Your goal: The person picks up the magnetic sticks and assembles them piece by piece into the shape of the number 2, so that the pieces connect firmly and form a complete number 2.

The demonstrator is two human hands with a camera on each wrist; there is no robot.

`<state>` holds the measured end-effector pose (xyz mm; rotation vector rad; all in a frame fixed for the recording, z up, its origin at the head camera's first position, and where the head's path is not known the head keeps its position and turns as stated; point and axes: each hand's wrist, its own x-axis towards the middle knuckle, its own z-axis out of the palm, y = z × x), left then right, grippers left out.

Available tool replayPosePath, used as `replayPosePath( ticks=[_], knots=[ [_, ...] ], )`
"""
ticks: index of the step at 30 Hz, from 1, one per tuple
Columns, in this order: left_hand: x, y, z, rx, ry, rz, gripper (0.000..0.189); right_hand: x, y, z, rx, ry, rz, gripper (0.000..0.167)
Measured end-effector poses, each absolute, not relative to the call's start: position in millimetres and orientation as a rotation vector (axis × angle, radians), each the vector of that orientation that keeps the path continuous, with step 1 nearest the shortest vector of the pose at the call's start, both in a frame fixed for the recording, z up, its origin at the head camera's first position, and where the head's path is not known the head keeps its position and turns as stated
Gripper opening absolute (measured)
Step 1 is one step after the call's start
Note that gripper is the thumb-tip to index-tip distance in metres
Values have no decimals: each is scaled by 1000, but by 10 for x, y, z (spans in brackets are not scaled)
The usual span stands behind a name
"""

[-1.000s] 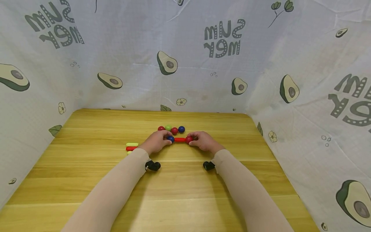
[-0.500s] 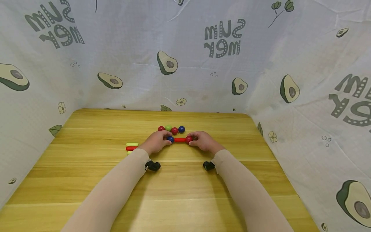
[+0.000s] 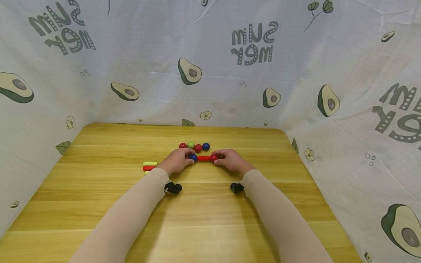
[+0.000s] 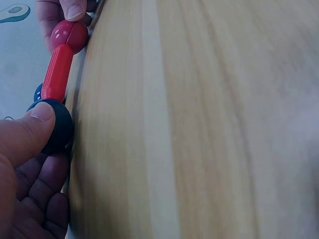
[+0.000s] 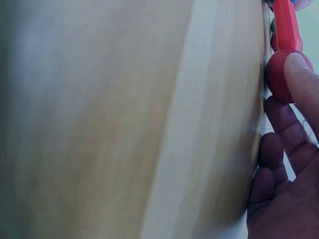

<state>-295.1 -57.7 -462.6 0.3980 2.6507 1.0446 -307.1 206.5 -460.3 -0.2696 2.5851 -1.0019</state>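
Observation:
My left hand (image 3: 176, 160) pinches a dark blue ball (image 4: 61, 128) between thumb and fingers. A red ball (image 5: 279, 76) is held the same way in my right hand (image 3: 231, 160). Between the two balls runs a short ribbed red rod (image 3: 204, 158), one end meeting each ball, so the three form a straight dumbbell shape low over the wooden table (image 3: 204, 219). In the left wrist view the rod (image 4: 57, 73) looks seated against both balls.
Just behind the hands sit loose balls: a red one (image 3: 182, 145), a green one (image 3: 191, 145), another red one (image 3: 198, 148) and a blue one (image 3: 206, 146). Left of my left wrist lie a yellow-green rod (image 3: 150, 163) and a red rod (image 3: 149, 168). Printed cloth (image 3: 217, 98) hangs behind.
Both hands keep their grip on the balls and hold nearly still. The blue ball, rod and red ball shift only very slightly to the left.

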Motion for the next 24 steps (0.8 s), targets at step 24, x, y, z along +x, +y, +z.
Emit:
replayPosePath(
  ticks=[24],
  knots=[
    [-2951,-676,-4620,404,2640,1044,44,-3071,2090,-4603,-307,2597,-939,46]
  ],
)
